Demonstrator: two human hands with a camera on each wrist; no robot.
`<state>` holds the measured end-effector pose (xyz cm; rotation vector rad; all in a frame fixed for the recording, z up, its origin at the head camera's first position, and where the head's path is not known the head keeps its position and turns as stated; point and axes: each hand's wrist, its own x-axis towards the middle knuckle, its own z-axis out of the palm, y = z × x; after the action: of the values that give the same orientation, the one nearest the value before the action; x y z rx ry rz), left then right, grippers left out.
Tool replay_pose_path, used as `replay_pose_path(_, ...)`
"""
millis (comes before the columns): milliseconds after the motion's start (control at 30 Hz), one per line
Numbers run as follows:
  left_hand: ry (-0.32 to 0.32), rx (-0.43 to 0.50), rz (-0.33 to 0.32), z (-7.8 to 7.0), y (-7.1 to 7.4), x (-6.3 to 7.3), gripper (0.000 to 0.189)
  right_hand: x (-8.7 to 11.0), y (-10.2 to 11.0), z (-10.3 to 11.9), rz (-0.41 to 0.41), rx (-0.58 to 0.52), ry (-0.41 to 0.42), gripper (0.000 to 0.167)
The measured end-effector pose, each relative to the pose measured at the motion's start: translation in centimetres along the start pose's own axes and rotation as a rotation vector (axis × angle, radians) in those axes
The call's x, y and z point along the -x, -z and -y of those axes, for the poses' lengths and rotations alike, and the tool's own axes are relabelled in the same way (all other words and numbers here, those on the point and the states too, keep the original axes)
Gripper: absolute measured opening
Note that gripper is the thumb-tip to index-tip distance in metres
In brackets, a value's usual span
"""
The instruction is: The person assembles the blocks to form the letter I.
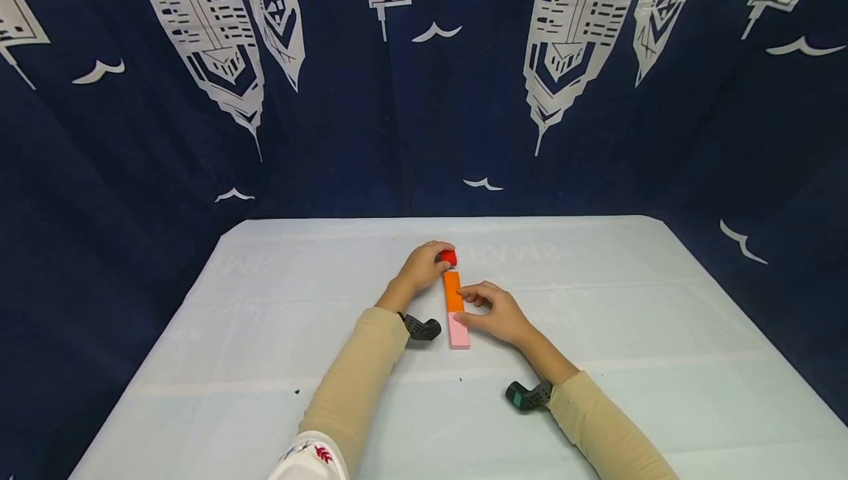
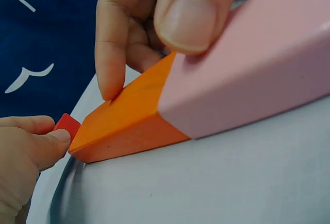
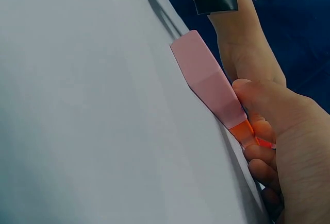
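My left hand (image 1: 421,268) pinches a red block (image 1: 450,257) between thumb and fingers, at the far end of a row of blocks. An orange block (image 1: 453,291) lies flat below it, meeting a pink block (image 1: 458,331) end to end. In the left wrist view the red block (image 2: 67,125) is beside the orange block's far end; I cannot tell whether they touch. From the right, my right hand (image 1: 498,312) rests its thumb (image 2: 186,26) on the pink block's edge and a fingertip (image 2: 112,87) on the orange block, with fingers loosely bent.
The blocks lie on a table with a white cover (image 1: 278,362). A dark blue curtain with white building prints (image 1: 397,134) hangs behind it. Black wrist cameras (image 1: 424,328) sit on both forearms. A small dark speck (image 1: 297,392) lies at the left.
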<state>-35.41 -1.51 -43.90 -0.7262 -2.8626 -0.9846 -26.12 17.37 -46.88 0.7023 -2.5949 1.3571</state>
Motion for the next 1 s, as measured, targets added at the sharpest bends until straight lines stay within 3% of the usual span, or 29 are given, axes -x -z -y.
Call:
replay_pose_path(367, 0.020, 0.040, 0.023, 0.3, 0.0, 0.0, 0.033, 0.1, -0.1, -0.2, -0.005, 0.001, 0.001, 0.042)
replay_pose_path(1000, -0.017, 0.054, 0.014, 1.1, -0.2, -0.1, 0.033, 0.0, -0.1, -0.1, -0.009, -0.009, 0.005, 0.043)
